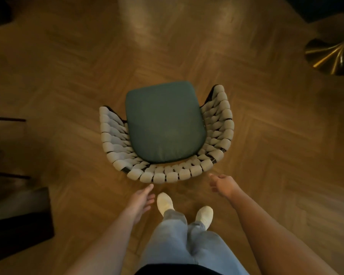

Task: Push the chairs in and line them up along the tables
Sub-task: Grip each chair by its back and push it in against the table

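Observation:
A chair (165, 124) with a green seat cushion and a curved back of thick pale woven cord stands on the wooden floor straight in front of me, its back turned toward me. My left hand (141, 197) is just below the left part of the backrest, fingers apart, holding nothing. My right hand (222, 184) reaches toward the right end of the backrest, a short gap away, fingers loosely spread and empty. Neither hand touches the chair. My two white shoes stand right behind the chair.
A brass, trumpet-shaped table base (330, 56) stands at the upper right under a dark tabletop (326, 8). Dark furniture (18, 219) with thin dark legs fills the left edge. Herringbone wooden floor (68, 66) surrounds the chair.

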